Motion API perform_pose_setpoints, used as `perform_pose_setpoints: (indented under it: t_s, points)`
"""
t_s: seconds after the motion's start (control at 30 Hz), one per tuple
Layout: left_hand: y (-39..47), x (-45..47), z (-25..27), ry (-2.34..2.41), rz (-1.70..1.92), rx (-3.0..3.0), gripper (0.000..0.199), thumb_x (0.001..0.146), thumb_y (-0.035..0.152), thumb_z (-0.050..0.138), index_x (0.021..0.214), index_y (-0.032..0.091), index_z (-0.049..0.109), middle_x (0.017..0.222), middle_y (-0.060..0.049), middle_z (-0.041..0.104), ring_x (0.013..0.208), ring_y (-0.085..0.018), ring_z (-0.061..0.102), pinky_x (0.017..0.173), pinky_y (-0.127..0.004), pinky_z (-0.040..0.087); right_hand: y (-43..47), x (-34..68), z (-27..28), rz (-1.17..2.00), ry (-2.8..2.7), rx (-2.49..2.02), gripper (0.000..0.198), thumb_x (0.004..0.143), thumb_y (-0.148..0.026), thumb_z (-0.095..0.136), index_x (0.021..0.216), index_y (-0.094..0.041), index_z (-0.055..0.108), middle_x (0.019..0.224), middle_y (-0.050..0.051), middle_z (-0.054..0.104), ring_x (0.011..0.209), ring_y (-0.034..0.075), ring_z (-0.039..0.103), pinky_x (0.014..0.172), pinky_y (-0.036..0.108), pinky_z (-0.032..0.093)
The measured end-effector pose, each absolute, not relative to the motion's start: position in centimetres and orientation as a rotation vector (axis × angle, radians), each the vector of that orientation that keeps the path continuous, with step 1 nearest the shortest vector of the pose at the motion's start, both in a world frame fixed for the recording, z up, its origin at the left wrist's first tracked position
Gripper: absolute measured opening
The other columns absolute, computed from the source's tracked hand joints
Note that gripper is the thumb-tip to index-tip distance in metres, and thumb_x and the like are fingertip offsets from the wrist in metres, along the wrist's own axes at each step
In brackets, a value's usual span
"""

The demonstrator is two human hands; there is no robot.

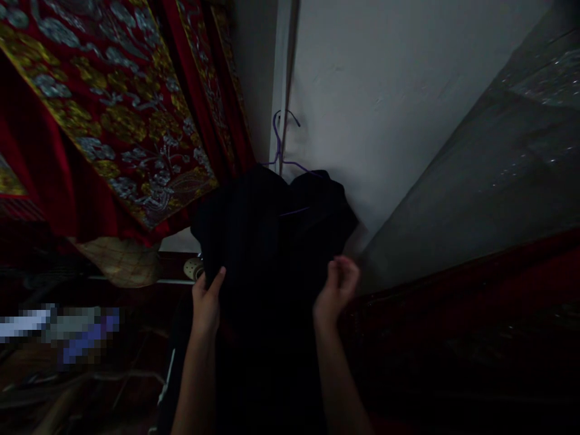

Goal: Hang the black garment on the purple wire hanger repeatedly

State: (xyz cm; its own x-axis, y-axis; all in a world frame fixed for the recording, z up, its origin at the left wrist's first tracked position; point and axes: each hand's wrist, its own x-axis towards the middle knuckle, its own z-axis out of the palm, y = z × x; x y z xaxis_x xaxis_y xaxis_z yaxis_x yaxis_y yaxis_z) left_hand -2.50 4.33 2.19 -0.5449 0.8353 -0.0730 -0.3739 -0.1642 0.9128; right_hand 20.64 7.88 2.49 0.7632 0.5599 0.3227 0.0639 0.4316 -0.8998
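A dark, nearly black garment [272,254] hangs from a thin purple clothes hanger [278,151], whose hook is at a pale vertical edge. My left hand [207,305] is at the garment's left side, with the thumb over the cloth in front and the other fingers mostly out of sight behind it, closed on the edge. By the garment's right side is my right hand [334,293], its fingers loosely curled and apart from the thumb, slightly blurred. No object shows in it. The lower part of the garment is lost in shadow.
Red cloth with gold and silver embroidery [131,115] hangs at the upper left. Below it are a beige checked item [122,260] and a small round pale object [193,267]. A pale wall panel [371,90] stands behind; glossy translucent sheeting [512,169] covers the right side.
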Motion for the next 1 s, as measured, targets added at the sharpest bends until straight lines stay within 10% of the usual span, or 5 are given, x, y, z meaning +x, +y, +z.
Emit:
perform_pose_setpoints:
  t_s: [0.17,0.4,0.7,1.0]
  points:
    - [2.1,-2.4,3.3,1.228,1.731,0.530,0.051,0.058,0.045,0.093,0.095,0.015,0.075,0.093,-0.005,0.078,0.088,-0.024,0.073,0.083,-0.032,0.056,7.0,15.0,-0.6,1.259,-1.094,-1.137,0.060,0.087,-0.072,0.049,0.085,-0.016,0.068,0.073,0.007,0.069,0.063,0.017,0.061,0.059,0.028,0.045]
    - [1.2,-3.0,4.1,1.210,1.669,0.551,0.047,0.059,0.043,0.093,0.091,0.014,0.074,0.085,-0.005,0.076,0.086,-0.026,0.072,0.084,-0.037,0.057,9.1,12.5,2.7,1.262,-1.208,-1.033,0.044,0.085,-0.059,0.057,0.063,-0.020,0.056,0.054,-0.001,0.053,0.049,0.011,0.046,0.049,0.025,0.034]
    - [2.1,-0.8,0.8,1.750,2.022,1.359,0.051,0.083,0.030,0.074,0.130,0.024,0.056,0.142,-0.013,0.053,0.137,-0.029,0.047,0.114,-0.045,0.038,4.1,14.4,2.2,1.237,-1.044,-1.051,0.036,0.087,-0.052,0.057,0.069,-0.020,0.057,0.062,-0.002,0.056,0.051,0.010,0.042,0.048,0.024,0.032]
    - [2.1,5.4,0.3,1.501,1.503,1.605,0.012,0.085,0.018,0.057,0.092,0.020,0.066,0.089,-0.006,0.071,0.085,-0.022,0.068,0.078,-0.032,0.051,3.6,15.6,2.7,1.276,-1.239,-1.092,0.023,0.078,-0.031,0.053,0.057,-0.021,0.052,0.050,-0.003,0.050,0.050,0.012,0.045,0.052,0.026,0.036]
